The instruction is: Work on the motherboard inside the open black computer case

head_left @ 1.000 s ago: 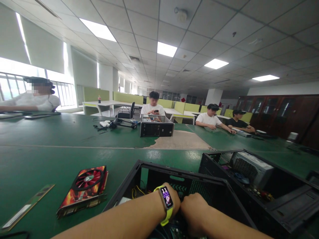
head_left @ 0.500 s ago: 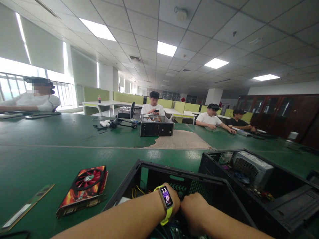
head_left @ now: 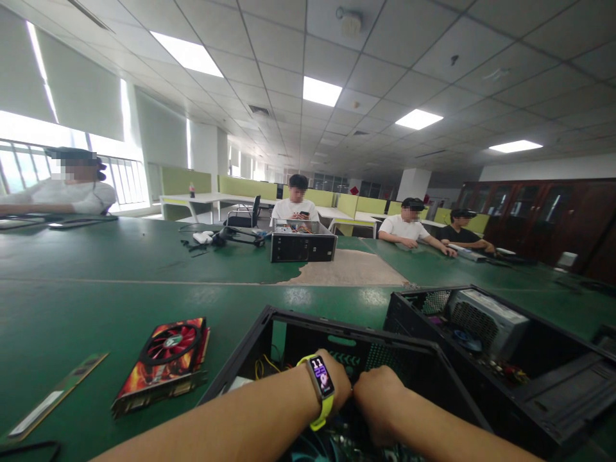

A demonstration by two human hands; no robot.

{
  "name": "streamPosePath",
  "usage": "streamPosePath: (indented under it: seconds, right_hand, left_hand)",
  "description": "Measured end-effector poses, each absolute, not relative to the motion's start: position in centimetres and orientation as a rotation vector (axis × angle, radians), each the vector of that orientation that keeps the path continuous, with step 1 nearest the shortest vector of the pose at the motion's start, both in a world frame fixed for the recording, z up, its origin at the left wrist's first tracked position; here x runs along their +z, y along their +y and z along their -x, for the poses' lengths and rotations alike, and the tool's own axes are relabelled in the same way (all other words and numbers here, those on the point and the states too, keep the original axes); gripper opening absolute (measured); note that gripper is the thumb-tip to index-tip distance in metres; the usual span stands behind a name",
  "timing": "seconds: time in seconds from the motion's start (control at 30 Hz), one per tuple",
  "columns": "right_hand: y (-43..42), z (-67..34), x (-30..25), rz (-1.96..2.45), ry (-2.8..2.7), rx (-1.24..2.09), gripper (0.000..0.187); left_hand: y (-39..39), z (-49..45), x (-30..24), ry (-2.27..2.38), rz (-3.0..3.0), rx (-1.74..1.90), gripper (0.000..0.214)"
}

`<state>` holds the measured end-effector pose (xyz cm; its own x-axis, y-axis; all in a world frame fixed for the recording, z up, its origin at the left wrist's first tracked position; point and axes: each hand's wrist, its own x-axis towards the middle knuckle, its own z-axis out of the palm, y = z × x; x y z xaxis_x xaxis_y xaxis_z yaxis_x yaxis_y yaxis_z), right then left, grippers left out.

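Observation:
Both hands reach down into an open black computer case. My left hand, with a yellow-strapped fitness band at the wrist, is curled closed, its fingertips hidden. Close beside it, my right hand is closed too, knuckles up, the thumb side facing my left hand. What they grip between them, if anything, is too small or hidden to name. Below the hands, part of a fan and circuit board show dimly. Yellow wires run along the case's left inside.
Left of the case lie a red graphics card and a memory stick on the green table. A second open case stands close on the right. Across the table is another computer case; several people sit around it.
My hands stay inside the case, with my right hand shifted slightly to the right. More of the fan shows beneath them. The view has tilted a little.

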<state>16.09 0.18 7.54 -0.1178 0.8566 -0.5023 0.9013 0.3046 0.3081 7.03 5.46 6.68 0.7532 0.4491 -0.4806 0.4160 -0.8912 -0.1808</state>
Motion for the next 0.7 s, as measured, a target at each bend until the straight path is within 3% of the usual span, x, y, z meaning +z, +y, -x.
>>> streamPosePath:
  seconds: [0.47, 0.7]
  right_hand:
    - [0.4, -16.2, 7.4, -1.567, 1.929, -0.120, 0.050]
    - [0.5, -16.2, 7.1, -1.565, 1.920, -0.124, 0.054]
  left_hand:
    - [5.0, -7.1, 8.1, -0.577, 2.878, 0.863, 0.052]
    - [4.9, -7.4, 8.0, -0.608, 2.866, 0.864, 0.045]
